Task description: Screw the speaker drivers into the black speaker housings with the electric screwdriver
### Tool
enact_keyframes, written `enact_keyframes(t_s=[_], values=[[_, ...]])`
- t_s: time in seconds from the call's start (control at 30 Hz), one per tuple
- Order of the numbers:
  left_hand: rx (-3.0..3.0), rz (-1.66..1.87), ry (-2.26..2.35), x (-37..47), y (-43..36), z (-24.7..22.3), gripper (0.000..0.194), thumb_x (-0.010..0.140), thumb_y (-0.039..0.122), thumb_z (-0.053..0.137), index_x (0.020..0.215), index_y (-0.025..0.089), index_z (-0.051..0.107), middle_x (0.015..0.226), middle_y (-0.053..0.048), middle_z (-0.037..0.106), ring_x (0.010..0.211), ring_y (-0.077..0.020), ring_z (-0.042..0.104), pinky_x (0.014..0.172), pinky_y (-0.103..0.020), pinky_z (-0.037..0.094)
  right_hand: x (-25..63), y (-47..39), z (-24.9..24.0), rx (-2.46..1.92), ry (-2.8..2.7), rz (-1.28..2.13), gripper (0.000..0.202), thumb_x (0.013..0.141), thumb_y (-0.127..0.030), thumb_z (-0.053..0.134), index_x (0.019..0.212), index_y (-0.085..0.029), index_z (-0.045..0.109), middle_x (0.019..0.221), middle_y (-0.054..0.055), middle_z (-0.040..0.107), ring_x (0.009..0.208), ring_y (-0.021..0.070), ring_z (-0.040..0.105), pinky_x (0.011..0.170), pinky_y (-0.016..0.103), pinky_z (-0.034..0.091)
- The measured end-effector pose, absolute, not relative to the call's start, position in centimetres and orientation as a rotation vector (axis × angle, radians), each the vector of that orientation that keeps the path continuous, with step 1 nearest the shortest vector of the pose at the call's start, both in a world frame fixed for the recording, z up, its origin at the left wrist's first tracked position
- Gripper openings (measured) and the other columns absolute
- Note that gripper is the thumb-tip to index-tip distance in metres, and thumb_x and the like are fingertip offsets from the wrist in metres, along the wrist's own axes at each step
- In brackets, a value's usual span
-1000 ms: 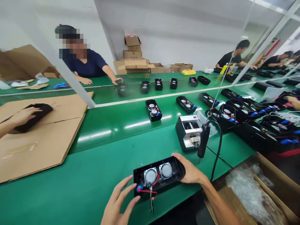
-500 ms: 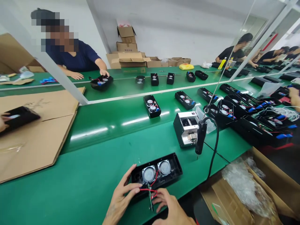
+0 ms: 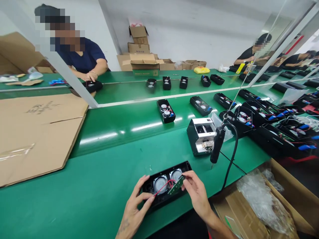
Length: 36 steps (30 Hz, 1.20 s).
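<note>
In front of me a black speaker housing lies face-down on the green bench, two round speaker drivers set inside it. My right hand pinches one end of a small green circuit board, held tilted above the housing's right half. Red wires run from the board across the drivers. Over the housing's left part, my left hand pinches the red wires between thumb and finger, its other fingers by the rim. The board partly covers the right-hand driver.
An electric screwdriver hangs beside a silver-and-black screw feeder. Several speaker housings stand farther back and at right. Flattened cardboard lies at left; an open carton with plastic sits lower right. Across the bench, a co-worker handles a housing.
My right hand has lifted the circuit board up and right, turning it over the housing. My left hand stays on the red wires. The co-worker's housing moved left; another hand at far left is gone.
</note>
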State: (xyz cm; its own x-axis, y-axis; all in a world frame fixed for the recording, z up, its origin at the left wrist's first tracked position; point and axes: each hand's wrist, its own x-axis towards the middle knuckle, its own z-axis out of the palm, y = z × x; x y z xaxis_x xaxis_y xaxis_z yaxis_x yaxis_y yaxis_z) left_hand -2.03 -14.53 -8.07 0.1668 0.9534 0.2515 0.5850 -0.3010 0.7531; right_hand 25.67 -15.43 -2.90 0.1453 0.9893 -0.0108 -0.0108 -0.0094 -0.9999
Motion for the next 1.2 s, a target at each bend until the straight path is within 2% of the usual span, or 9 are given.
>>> enact_keyframes(t_s=[0.17, 0.33, 0.47, 0.57, 0.63, 0.73, 0.83, 0.97, 1.2], values=[[1.893, 1.043, 1.48, -1.2, -14.2, -8.1, 0.032, 0.104, 0.045, 0.06, 0.085, 0.024, 0.075, 0.143, -0.01, 0.074, 0.144, -0.0322, 0.064, 0.116, -0.054, 0.058, 23.7, -13.7, -3.2, -1.282, -1.175, 1.1, 0.039, 0.108, -0.055, 0.059, 0.121, -0.021, 0.071, 0.095, 0.006, 0.073, 0.085, 0.0207, 0.071, 0.078, 0.031, 0.063], [1.837, 1.226, 1.52, 0.0, -14.4, -8.1, 0.018, 0.105, 0.038, 0.059, 0.112, 0.026, 0.07, 0.127, -0.01, 0.077, 0.138, -0.0305, 0.068, 0.11, -0.052, 0.062, 25.3, -12.0, 0.1, -1.107, -1.743, 1.132, 0.031, 0.108, -0.026, 0.057, 0.136, -0.025, 0.072, 0.12, 0.007, 0.077, 0.107, 0.0219, 0.072, 0.101, 0.038, 0.06], [2.089, 1.168, 1.495, 0.8, -14.9, -6.3, 0.019, 0.105, 0.025, 0.056, 0.114, 0.028, 0.073, 0.142, -0.01, 0.067, 0.157, -0.0334, 0.049, 0.117, -0.057, 0.057, 27.0, -11.1, 1.4, -1.038, -2.124, 0.875, 0.039, 0.107, -0.012, 0.054, 0.142, -0.022, 0.066, 0.112, 0.008, 0.078, 0.099, 0.0218, 0.071, 0.095, 0.037, 0.06], [2.424, 0.964, 1.414, 0.8, -15.0, -5.4, 0.02, 0.098, 0.032, 0.072, 0.117, 0.028, 0.074, 0.155, -0.013, 0.059, 0.165, -0.0434, 0.033, 0.126, -0.075, 0.04, 27.0, -11.0, 0.7, -0.996, -2.404, 0.63, 0.026, 0.106, -0.01, 0.058, 0.124, -0.02, 0.073, 0.107, 0.009, 0.081, 0.094, 0.0228, 0.072, 0.088, 0.036, 0.057], [2.588, 0.867, 1.372, 0.6, -14.8, -5.6, 0.03, 0.089, 0.038, 0.084, 0.114, 0.026, 0.074, 0.156, -0.015, 0.06, 0.164, -0.0483, 0.033, 0.126, -0.081, 0.033, 26.6, -11.2, 0.3, -0.957, -2.559, 0.533, 0.024, 0.105, -0.008, 0.059, 0.116, -0.021, 0.076, 0.106, 0.008, 0.082, 0.093, 0.0226, 0.072, 0.084, 0.035, 0.054], [2.683, 0.81, 1.38, 0.4, -14.6, -6.5, 0.026, 0.083, 0.031, 0.088, 0.102, 0.024, 0.073, 0.148, -0.015, 0.065, 0.16, -0.0482, 0.04, 0.125, -0.079, 0.037, 25.9, -11.3, 0.5, -0.988, -2.724, 0.504, 0.024, 0.101, -0.004, 0.061, 0.11, -0.02, 0.077, 0.101, 0.008, 0.082, 0.09, 0.0228, 0.071, 0.077, 0.034, 0.048], [2.689, 0.782, 1.405, 0.6, -14.5, -7.2, 0.025, 0.083, 0.02, 0.084, 0.105, 0.024, 0.073, 0.144, -0.014, 0.067, 0.16, -0.0473, 0.04, 0.125, -0.077, 0.04, 25.4, -11.0, 1.4, -1.006, -2.83, 0.519, 0.022, 0.096, -0.003, 0.063, 0.104, -0.018, 0.076, 0.098, 0.008, 0.081, 0.086, 0.0213, 0.069, 0.07, 0.033, 0.041], [2.732, 0.709, 1.348, 0.7, -14.4, -7.1, 0.045, 0.077, 0.006, 0.078, 0.116, 0.027, 0.075, 0.144, -0.01, 0.069, 0.165, -0.048, 0.031, 0.127, -0.079, 0.035, 25.1, -10.2, 2.2, -0.965, -2.899, 0.571, 0.021, 0.09, -0.005, 0.064, 0.102, -0.018, 0.075, 0.096, 0.008, 0.081, 0.077, 0.0191, 0.067, 0.064, 0.033, 0.036], [2.855, 0.711, 1.223, 0.6, -13.2, -6.8, 0.041, 0.078, 0.007, 0.076, 0.113, 0.028, 0.078, 0.143, -0.008, 0.072, 0.17, -0.0481, 0.006, 0.13, -0.085, 0.021, 24.9, -11.1, 1.2, -0.963, -2.869, 0.569, 0.02, 0.087, -0.015, 0.068, 0.104, -0.015, 0.077, 0.099, 0.01, 0.08, 0.087, 0.0231, 0.069, 0.077, 0.034, 0.047]])
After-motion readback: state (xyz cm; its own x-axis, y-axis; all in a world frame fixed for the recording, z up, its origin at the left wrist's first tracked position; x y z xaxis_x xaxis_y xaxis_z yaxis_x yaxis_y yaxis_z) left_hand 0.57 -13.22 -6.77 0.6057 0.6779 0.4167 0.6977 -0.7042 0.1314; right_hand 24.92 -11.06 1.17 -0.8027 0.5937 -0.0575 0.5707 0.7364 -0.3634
